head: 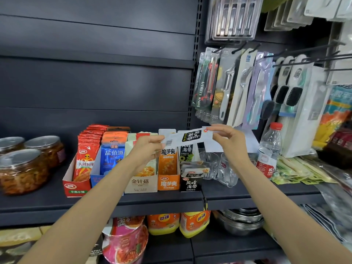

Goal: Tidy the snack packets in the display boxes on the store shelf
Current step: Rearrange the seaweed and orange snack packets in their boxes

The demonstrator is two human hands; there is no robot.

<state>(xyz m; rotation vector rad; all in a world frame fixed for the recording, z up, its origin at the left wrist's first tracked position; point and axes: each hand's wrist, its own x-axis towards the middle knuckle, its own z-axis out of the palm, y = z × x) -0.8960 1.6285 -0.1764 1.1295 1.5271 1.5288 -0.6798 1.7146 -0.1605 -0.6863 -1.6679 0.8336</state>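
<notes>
Far left of the dark grey metal shelf (47,203): three clear plastic jars with silver lids (22,171), reddish-brown contents.

Next, a row of open-front cardboard display boxes, touching side by side: red box of red snack packets (76,184), blue box of blue packets (96,179), beige box (141,184), orange box (168,182), black box with white lettering (191,183) (a few white packets lie loose and flat in this last one).

Left hand (147,149) raised in front of the beige and orange boxes, thumb and fingers pinching the left end of a white snack packet with a black label (187,138).

The packet is held horizontally in the air, above the orange and black boxes, stretched between both hands, touching no box.

Right hand (228,139) pinches the packet's right end, other fingers curled.

Further right: clear glass mugs (219,166), then a clear plastic water bottle with a red cap (269,151). Packaged kitchen utensils (228,86) hang above.
</notes>
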